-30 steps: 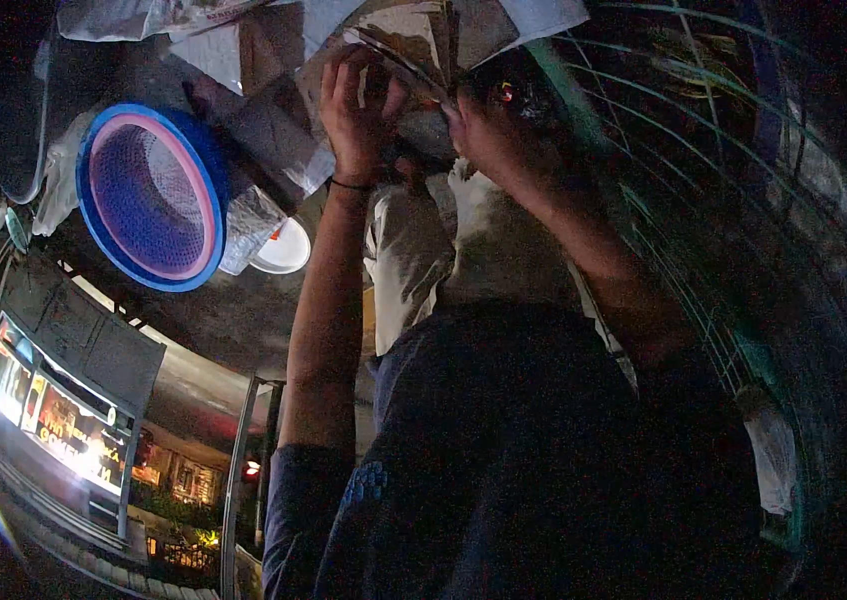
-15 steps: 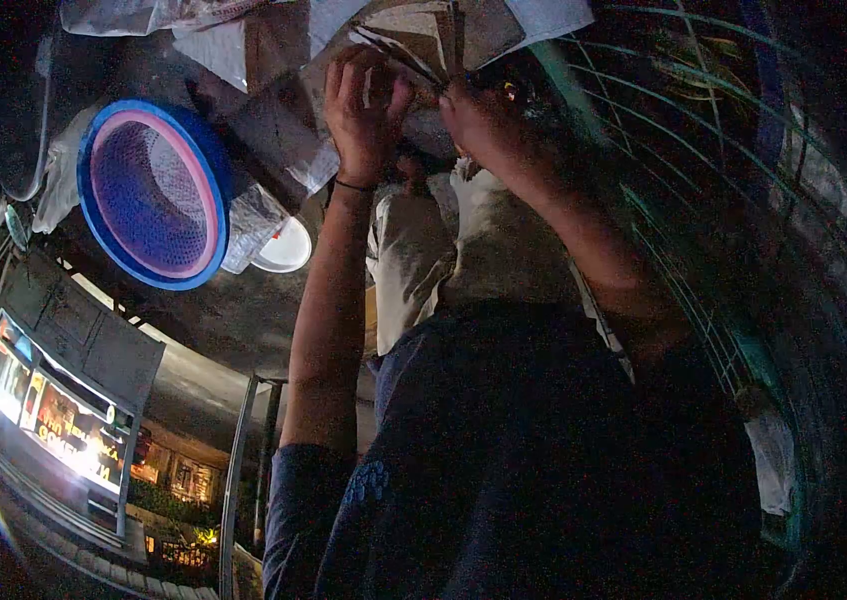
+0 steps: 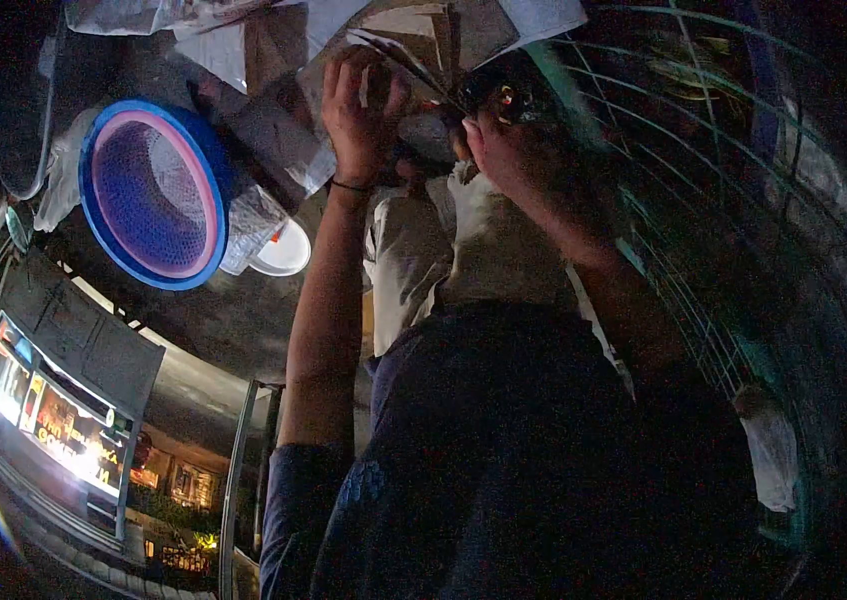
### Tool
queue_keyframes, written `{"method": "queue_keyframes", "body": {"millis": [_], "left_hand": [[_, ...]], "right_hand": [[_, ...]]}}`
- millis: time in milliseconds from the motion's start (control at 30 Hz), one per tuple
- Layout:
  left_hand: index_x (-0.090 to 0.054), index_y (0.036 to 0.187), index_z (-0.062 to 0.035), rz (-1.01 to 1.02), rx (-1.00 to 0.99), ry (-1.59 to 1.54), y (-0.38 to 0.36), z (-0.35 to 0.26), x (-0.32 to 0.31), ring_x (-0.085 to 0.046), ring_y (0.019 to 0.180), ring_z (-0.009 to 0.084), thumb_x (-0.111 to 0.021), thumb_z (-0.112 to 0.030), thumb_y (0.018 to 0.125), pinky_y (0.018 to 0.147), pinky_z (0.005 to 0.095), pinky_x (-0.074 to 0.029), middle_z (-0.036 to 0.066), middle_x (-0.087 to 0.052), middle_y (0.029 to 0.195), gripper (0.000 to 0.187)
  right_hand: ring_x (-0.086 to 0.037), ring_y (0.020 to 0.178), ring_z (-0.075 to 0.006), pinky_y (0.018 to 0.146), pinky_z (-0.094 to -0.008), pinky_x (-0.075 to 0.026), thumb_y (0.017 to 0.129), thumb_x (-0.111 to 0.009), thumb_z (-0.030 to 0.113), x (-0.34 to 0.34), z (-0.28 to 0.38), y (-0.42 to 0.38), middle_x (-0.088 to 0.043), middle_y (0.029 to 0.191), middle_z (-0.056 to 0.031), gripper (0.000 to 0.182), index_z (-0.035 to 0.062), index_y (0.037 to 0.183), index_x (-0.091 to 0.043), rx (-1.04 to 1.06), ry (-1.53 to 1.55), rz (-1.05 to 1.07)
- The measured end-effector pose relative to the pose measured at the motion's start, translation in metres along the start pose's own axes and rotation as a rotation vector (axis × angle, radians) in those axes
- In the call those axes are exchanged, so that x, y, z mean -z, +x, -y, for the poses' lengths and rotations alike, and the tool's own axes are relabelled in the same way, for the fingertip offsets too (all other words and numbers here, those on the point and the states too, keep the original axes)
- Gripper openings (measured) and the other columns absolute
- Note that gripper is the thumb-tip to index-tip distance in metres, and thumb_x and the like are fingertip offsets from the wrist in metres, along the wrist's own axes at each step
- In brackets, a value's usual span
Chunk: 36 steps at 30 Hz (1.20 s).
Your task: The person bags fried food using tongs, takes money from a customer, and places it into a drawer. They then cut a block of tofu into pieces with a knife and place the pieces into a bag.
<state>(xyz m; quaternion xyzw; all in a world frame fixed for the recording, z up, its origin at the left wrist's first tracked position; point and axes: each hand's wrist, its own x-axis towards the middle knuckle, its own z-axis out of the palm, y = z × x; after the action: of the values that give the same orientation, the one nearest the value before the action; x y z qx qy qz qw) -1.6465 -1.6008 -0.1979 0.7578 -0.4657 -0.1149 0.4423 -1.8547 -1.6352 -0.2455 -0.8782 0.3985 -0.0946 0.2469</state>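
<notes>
At the top centre, my left hand (image 3: 361, 112), with a dark band on its wrist, has its fingers curled beside the lower edge of a folded brown paper-like piece (image 3: 413, 28); what lies between them is hidden. My right hand (image 3: 499, 158) is closed in a pinch a little lower and to the right, near a dark, shiny object (image 3: 515, 92). What it pinches is too dark to make out. Thin dark edges run from the folded piece toward the space between both hands.
A blue basket (image 3: 93, 200) with a pink-rimmed one inside stands at left, beside clear plastic and a white round container (image 3: 286, 248). Green wire racking (image 3: 678, 285) curves along the right. A lit display (image 3: 68, 420) shows at lower left.
My right hand has moved down and to the right, away from the folded piece. My left hand has stayed in nearly the same place.
</notes>
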Motion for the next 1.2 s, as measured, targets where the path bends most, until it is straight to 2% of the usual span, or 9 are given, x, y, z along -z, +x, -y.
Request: {"method": "queue_keyframes", "body": {"millis": [67, 400, 467, 600, 667, 767, 900, 1033, 1200], "left_hand": [[-0.056, 0.103, -0.0032, -0.044, -0.049, -0.007, -0.003, 0.000, -0.002, -0.056, 0.094, 0.0368, -0.073, -0.006, 0.072, 0.080, 0.0420, -0.047, 0.015, -0.056, 0.102, 0.035], [-0.063, 0.110, -0.0082, 0.169, -0.184, -0.001, 0.034, -0.017, 0.025, -0.057, 0.098, 0.0358, -0.069, -0.003, 0.070, 0.083, 0.0421, -0.048, 0.017, -0.057, 0.114, 0.041], [-0.065, 0.108, -0.0080, 0.235, -0.134, 0.050, 0.027, 0.014, 0.025, -0.057, 0.099, 0.0352, -0.069, -0.004, 0.070, 0.084, 0.0417, -0.048, 0.017, -0.058, 0.113, 0.038], [-0.062, 0.116, -0.0097, 0.226, -0.008, 0.173, -0.010, 0.026, 0.041, -0.058, 0.102, 0.0357, -0.068, -0.008, 0.073, 0.087, 0.0419, -0.048, 0.015, -0.061, 0.112, 0.043], [-0.058, 0.121, -0.0104, 0.139, 0.074, 0.168, -0.031, 0.021, 0.045, -0.056, 0.109, 0.0358, -0.067, -0.008, 0.075, 0.092, 0.0420, -0.046, 0.014, -0.059, 0.118, 0.047], [-0.051, 0.132, -0.0118, 0.122, 0.086, 0.228, -0.047, 0.017, 0.040, -0.047, 0.124, 0.0349, -0.064, -0.009, 0.078, 0.100, 0.0417, -0.041, 0.012, -0.053, 0.132, 0.055], [-0.046, 0.138, -0.0136, 0.355, -0.141, 0.352, -0.053, 0.033, 0.034, -0.031, 0.138, 0.0329, -0.062, -0.007, 0.079, 0.110, 0.0413, -0.032, 0.008, -0.040, 0.146, 0.061], [-0.046, 0.137, -0.0144, 0.383, -0.201, 0.441, -0.062, 0.028, 0.040, -0.033, 0.137, 0.0344, -0.063, -0.007, 0.077, 0.110, 0.0430, -0.033, 0.008, -0.040, 0.146, 0.063], [-0.040, 0.142, -0.0177, 0.349, -0.209, 0.428, -0.066, 0.027, 0.030, -0.030, 0.138, 0.0342, -0.064, -0.022, 0.079, 0.113, 0.0477, -0.027, 0.006, -0.037, 0.148, 0.067]], "right_hand": [[-0.061, 0.060, -0.0388, 0.049, -0.0483, -0.046, 0.094, -0.057, 0.027, -0.006, -0.009, 0.005, -0.059, 0.068, -0.0189, 0.024, 0.0040, 0.095, -0.054, 0.241, 0.074, -0.179], [-0.059, 0.059, -0.0416, 0.049, -0.0502, -0.044, 0.098, -0.047, 0.033, 0.050, -0.008, 0.023, -0.059, 0.071, -0.0206, 0.030, 0.0041, 0.100, -0.055, 0.311, -0.144, -0.262], [-0.057, 0.056, -0.0397, 0.050, -0.0485, -0.044, 0.099, -0.047, 0.031, 0.050, -0.004, 0.024, -0.057, 0.069, -0.0191, 0.030, 0.0038, 0.107, -0.056, -0.164, 0.073, 0.074], [-0.055, 0.052, -0.0255, 0.048, -0.0384, -0.042, 0.100, -0.046, 0.029, 0.030, -0.016, 0.023, -0.053, 0.066, -0.0107, 0.030, 0.0030, 0.110, -0.057, 0.052, 0.395, -0.216], [-0.046, 0.052, -0.0104, 0.046, -0.0268, -0.037, 0.101, -0.046, 0.028, 0.049, -0.009, 0.019, -0.048, 0.063, -0.0014, 0.029, 0.0038, 0.110, -0.059, -0.382, 0.942, 0.288], [-0.038, 0.050, -0.0035, 0.044, -0.0217, -0.031, 0.101, -0.045, 0.028, 0.045, 0.002, 0.021, -0.045, 0.061, 0.0030, 0.029, 0.0050, 0.108, -0.061, -0.404, 0.993, 0.397], [-0.035, 0.046, -0.0049, 0.042, -0.0233, -0.029, 0.101, -0.045, 0.030, -0.004, 0.001, 0.017, -0.042, 0.056, 0.0031, 0.031, 0.0049, 0.107, -0.063, -0.490, 0.933, 0.218], [-0.037, 0.044, -0.0041, 0.042, -0.0237, -0.030, 0.101, -0.047, 0.031, -0.019, -0.009, 0.016, -0.040, 0.053, 0.0038, 0.032, 0.0041, 0.104, -0.064, -0.417, 0.903, 0.148], [-0.041, 0.046, -0.0046, 0.044, -0.0242, -0.033, 0.100, -0.049, 0.034, -0.024, -0.008, 0.012, -0.045, 0.053, 0.0030, 0.034, 0.0034, 0.105, -0.064, -0.413, 0.946, 0.107]]}}
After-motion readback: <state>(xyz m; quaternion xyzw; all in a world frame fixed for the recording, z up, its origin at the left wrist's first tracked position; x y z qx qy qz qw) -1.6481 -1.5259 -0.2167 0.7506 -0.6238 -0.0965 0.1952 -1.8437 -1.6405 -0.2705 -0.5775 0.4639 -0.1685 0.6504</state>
